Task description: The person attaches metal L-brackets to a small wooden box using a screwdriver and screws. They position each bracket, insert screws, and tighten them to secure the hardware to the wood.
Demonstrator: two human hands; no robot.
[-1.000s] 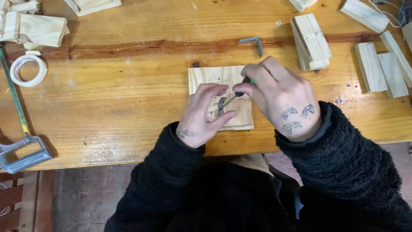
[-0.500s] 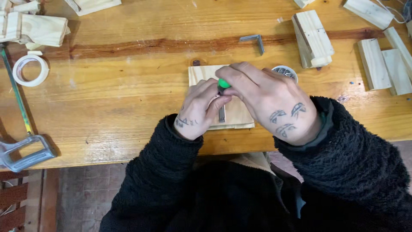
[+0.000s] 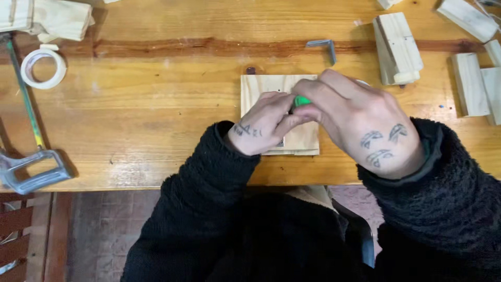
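Wooden workbench (image 3: 130,120) fills the frame; at its centre lies a small pine board (image 3: 261,86). Left hand (image 3: 261,125) presses down, steadying it, while right hand (image 3: 360,125) pinches a green-handled tool (image 3: 300,101) upright over the board

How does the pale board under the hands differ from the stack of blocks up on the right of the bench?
The pale board lies flat as one thin square panel; the stack of blocks is several thicker, narrow pieces piled and angled. The board is under the left hand and right hand; the stack stands apart, untouched. Both are light, unfinished wood on the wooden bench.
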